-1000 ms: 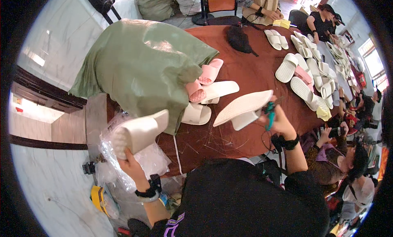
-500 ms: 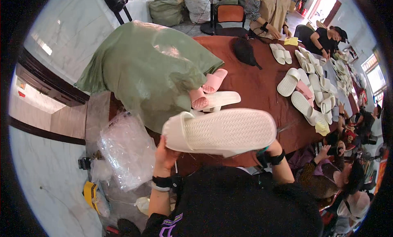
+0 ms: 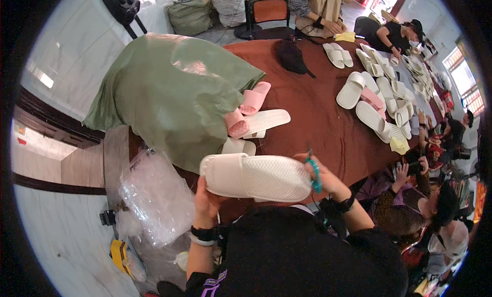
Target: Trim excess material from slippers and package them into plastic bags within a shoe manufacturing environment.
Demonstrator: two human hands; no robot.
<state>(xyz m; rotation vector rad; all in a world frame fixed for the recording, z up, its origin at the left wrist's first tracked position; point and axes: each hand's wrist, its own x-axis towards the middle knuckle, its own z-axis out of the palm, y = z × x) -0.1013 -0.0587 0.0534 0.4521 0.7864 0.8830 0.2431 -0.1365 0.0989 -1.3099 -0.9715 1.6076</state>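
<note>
White slipper point(image 3: 256, 177) sole-up between both grips, left hand point(image 3: 206, 199) clasping heel, right hand point(image 3: 322, 178) pinching teal tool point(image 3: 313, 172)

1. You wore a black top that filled the lower middle of the view, its short sleeves ending above the elbows and leaving both forearms bare.
2. Your left hand point(image 3: 206, 202) had a black band at the wrist, with a paler, whitish band just below it.
3. Your right hand point(image 3: 323, 179) had a black strap around the wrist as well.
4. A patch of purple and white print showed on the top's lower left edge, too small to make out.
</note>
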